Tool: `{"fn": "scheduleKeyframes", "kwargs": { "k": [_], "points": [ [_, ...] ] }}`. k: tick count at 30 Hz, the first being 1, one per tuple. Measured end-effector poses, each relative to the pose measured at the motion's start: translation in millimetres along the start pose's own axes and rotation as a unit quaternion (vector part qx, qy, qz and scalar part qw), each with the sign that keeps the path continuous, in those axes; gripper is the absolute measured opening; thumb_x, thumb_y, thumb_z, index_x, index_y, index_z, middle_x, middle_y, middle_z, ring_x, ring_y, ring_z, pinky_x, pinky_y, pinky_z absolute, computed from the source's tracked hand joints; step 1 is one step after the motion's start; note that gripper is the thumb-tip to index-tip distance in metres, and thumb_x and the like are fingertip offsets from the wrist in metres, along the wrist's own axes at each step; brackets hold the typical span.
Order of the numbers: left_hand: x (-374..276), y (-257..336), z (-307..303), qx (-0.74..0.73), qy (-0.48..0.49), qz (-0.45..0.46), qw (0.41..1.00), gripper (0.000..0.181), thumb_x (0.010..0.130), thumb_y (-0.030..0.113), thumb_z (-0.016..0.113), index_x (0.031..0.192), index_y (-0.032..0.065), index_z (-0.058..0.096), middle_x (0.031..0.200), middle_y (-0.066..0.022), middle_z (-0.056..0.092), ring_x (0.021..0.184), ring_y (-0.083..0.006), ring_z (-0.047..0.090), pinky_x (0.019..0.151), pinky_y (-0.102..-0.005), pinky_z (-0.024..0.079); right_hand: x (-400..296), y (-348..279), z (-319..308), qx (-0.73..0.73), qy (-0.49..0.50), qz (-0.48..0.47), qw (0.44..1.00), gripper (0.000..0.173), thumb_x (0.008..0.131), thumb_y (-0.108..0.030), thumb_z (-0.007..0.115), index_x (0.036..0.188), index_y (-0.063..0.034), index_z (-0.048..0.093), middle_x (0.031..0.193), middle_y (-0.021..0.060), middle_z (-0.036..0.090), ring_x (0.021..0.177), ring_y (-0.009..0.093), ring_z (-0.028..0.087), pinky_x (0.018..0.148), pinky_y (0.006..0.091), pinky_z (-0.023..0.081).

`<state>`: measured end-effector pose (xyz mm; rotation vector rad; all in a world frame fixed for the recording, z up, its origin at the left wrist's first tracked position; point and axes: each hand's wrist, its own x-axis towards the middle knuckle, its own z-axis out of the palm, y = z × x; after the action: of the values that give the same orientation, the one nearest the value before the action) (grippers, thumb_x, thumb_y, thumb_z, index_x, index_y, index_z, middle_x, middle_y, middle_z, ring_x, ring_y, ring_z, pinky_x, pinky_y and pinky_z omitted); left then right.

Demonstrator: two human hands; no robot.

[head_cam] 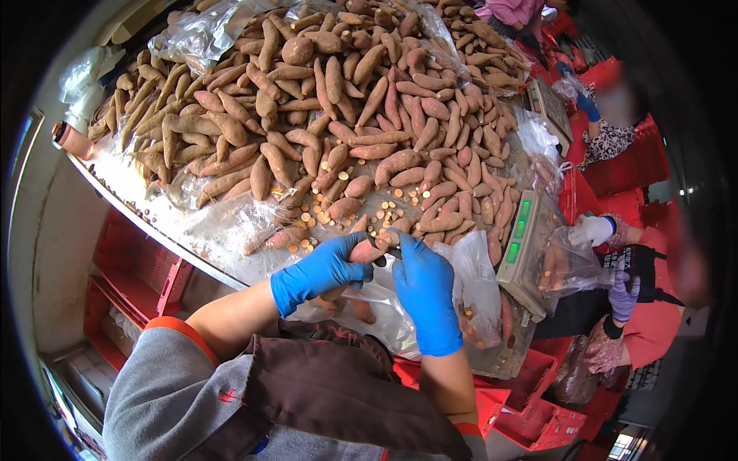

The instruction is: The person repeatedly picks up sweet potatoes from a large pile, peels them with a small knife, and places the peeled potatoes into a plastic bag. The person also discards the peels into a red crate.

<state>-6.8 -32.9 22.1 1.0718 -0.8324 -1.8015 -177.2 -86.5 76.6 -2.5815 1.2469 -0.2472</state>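
Both my hands wear blue gloves. My left hand grips a reddish sweet potato near the table's front edge. My right hand is at the other end of that sweet potato, its fingers closed on a small dark tool, seemingly a knife; the blade is mostly hidden. Cut sweet potato ends lie scattered just beyond my hands. A large heap of sweet potatoes covers much of the table. Below my hands, clear plastic and a few sweet potatoes show partly.
A digital scale stands at the right, beside a plastic bag of sweet potatoes. Gloved co-workers are at the right, one holding a filled bag. Red crates stand at the lower left, others at the lower right.
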Motion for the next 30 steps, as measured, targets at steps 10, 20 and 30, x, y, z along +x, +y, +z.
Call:
{"fn": "scheduleKeyframes", "kwargs": {
  "k": [10,20,30],
  "points": [
    [-6.0,13.4,-0.4,0.04,-0.07,0.095,0.992,0.037,0.076,0.008,0.067,0.111,0.0024,0.057,0.095,-0.0033,0.063,0.087,-0.012,0.058,0.08,-0.0273,0.047,-3.2,117.7,44.4,0.155,-0.088,0.246,0.953,0.027,0.088,-0.024,0.055,0.107,-0.0048,0.061,0.082,0.015,0.065,0.075,0.025,0.063,0.063,0.0363,0.047],
    [-22.6,14.7,-2.7,0.004,-0.193,0.09,0.977,0.029,0.077,0.009,0.071,0.102,-0.0023,0.062,0.097,-0.0115,0.064,0.091,-0.0192,0.06,0.087,-0.0343,0.047,-138.8,80.4,50.5,0.25,-0.059,0.12,0.959,0.07,0.074,-0.009,0.068,0.137,-0.0054,0.038,0.114,0.0067,0.051,0.094,0.014,0.046,0.075,0.0256,0.038],
    [41.9,-51.9,-11.1,0.527,-0.063,0.288,0.797,0.039,0.069,0.011,0.067,0.108,0.0086,0.06,0.103,-0.0165,0.061,0.098,-0.0336,0.057,0.085,-0.0394,0.046,-110.9,45.8,27.0,0.628,0.121,0.304,0.706,0.034,0.081,0.003,0.049,0.113,-0.001,0.06,0.076,-0.0042,0.053,0.057,0.0,0.039,0.049,0.015,0.031]
  ]
}}
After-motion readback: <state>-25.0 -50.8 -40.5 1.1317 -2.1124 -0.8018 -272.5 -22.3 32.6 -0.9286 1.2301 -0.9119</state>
